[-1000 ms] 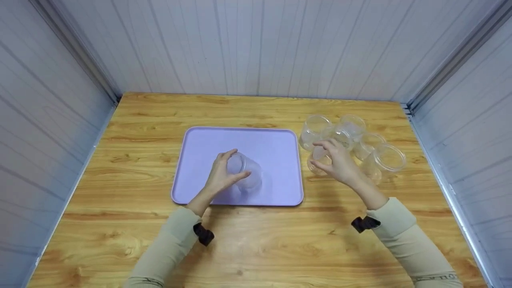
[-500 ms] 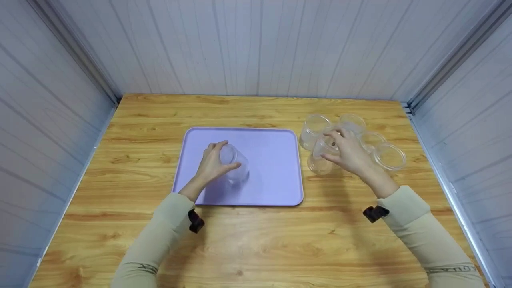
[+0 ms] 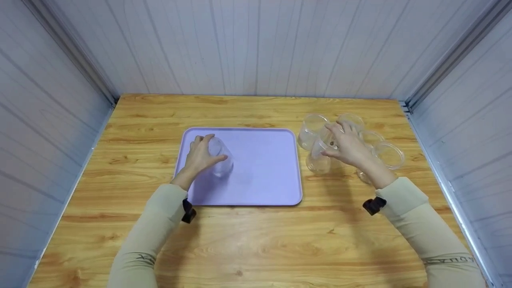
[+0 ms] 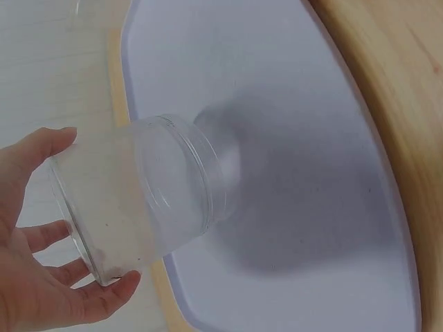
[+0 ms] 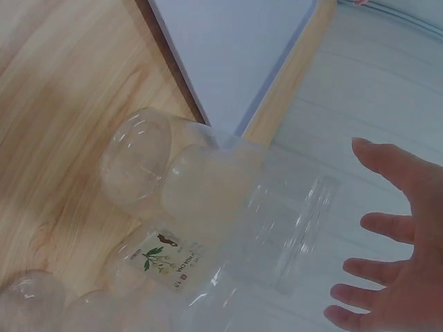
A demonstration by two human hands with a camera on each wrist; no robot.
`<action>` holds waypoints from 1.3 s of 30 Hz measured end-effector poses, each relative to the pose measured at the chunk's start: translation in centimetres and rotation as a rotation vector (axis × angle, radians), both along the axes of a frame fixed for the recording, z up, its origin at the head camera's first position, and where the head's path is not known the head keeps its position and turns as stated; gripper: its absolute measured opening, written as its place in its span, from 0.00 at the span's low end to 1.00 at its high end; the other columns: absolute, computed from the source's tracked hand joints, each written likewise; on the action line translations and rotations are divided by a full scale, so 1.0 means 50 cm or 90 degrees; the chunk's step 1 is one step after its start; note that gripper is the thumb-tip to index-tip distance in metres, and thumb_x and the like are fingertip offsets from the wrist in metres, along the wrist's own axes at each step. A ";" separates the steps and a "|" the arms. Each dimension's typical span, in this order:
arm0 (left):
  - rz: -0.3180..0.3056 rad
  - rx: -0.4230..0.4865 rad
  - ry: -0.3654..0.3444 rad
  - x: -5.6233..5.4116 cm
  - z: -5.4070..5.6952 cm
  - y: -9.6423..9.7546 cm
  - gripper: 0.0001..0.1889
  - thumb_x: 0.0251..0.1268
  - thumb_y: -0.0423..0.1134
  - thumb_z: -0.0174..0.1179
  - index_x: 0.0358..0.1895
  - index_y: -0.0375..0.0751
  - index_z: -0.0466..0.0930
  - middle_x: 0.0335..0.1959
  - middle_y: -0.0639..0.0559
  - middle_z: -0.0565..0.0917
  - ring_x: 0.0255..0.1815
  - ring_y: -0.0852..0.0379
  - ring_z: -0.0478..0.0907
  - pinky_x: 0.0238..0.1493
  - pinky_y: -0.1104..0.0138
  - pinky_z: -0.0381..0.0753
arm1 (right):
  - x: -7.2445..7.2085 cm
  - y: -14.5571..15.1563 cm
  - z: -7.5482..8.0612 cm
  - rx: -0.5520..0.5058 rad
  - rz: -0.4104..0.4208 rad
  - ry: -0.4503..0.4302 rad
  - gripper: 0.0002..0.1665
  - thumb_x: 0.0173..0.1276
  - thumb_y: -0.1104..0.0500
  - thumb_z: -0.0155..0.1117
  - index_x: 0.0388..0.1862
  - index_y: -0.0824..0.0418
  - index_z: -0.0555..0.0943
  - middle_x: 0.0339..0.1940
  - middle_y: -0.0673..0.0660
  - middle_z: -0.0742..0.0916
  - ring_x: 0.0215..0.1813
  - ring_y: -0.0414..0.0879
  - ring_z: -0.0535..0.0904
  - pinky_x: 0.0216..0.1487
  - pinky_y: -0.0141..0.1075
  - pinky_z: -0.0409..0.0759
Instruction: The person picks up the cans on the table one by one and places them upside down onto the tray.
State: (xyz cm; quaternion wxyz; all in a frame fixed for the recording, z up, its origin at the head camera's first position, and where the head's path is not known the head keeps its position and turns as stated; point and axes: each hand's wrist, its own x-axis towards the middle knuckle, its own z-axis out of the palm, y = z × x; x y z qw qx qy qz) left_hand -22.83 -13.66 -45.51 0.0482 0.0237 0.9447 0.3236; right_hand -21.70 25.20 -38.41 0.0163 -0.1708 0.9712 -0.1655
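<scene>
My left hand (image 3: 198, 158) grips a clear plastic jar (image 3: 222, 162) over the left part of the purple tray (image 3: 266, 176). In the left wrist view, thumb and fingers curl round one end of that jar (image 4: 118, 207); its ringed neck points toward the tray. Whether it touches the tray I cannot tell. Over a cluster of similar clear jars (image 3: 319, 163), right of the tray, hovers my right hand (image 3: 350, 146), fingers spread and holding nothing. The right wrist view shows a gap between these fingers and the nearest jar (image 5: 277, 214). The hand partly hides the cluster in the head view.
One clustered jar bears a printed label (image 5: 166, 259) with a plant picture. The cluster's back-left jar (image 3: 310, 138) stands close to the tray's right edge. The wooden table (image 3: 256, 244) is bounded by pale panel walls (image 3: 256, 48) at the back and both sides.
My left hand has moved left and slightly away from me across the tray with its jar. My right hand has shifted a little right and farther back over the cluster.
</scene>
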 end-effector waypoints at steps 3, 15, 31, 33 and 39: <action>0.011 -0.016 -0.001 -0.008 0.003 -0.008 0.43 0.44 0.50 0.66 0.64 0.38 0.59 0.55 0.34 0.61 0.54 0.39 0.58 0.45 0.50 0.70 | -0.008 0.004 0.000 0.014 -0.007 -0.028 0.45 0.51 0.51 0.69 0.64 0.65 0.60 0.64 0.73 0.56 0.64 0.68 0.46 0.57 0.65 0.44; 0.030 -0.052 0.017 -0.037 0.005 -0.041 0.42 0.45 0.49 0.65 0.64 0.35 0.57 0.59 0.29 0.58 0.59 0.33 0.55 0.50 0.45 0.65 | -0.035 0.014 0.002 -0.007 -0.017 -0.116 0.52 0.48 0.50 0.71 0.66 0.67 0.56 0.65 0.75 0.50 0.64 0.72 0.42 0.58 0.64 0.42; 0.085 -0.061 0.007 -0.082 0.006 -0.065 0.41 0.47 0.47 0.64 0.64 0.35 0.57 0.59 0.29 0.58 0.57 0.35 0.56 0.50 0.45 0.63 | -0.055 0.008 -0.001 0.008 0.002 -0.159 0.51 0.49 0.53 0.70 0.66 0.68 0.55 0.62 0.80 0.54 0.61 0.72 0.52 0.57 0.60 0.56; 0.088 -0.066 0.001 -0.086 0.004 -0.067 0.41 0.47 0.47 0.64 0.65 0.35 0.57 0.60 0.29 0.57 0.57 0.35 0.56 0.50 0.45 0.64 | -0.057 0.006 -0.003 0.018 0.007 -0.156 0.50 0.49 0.53 0.70 0.66 0.69 0.56 0.61 0.81 0.56 0.60 0.72 0.54 0.56 0.60 0.57; 0.100 -0.075 -0.003 -0.097 0.001 -0.070 0.41 0.48 0.46 0.64 0.65 0.36 0.56 0.59 0.29 0.57 0.57 0.34 0.55 0.50 0.45 0.65 | -0.060 0.004 -0.003 0.024 0.001 -0.152 0.49 0.51 0.54 0.69 0.66 0.68 0.56 0.59 0.79 0.60 0.58 0.70 0.59 0.55 0.58 0.61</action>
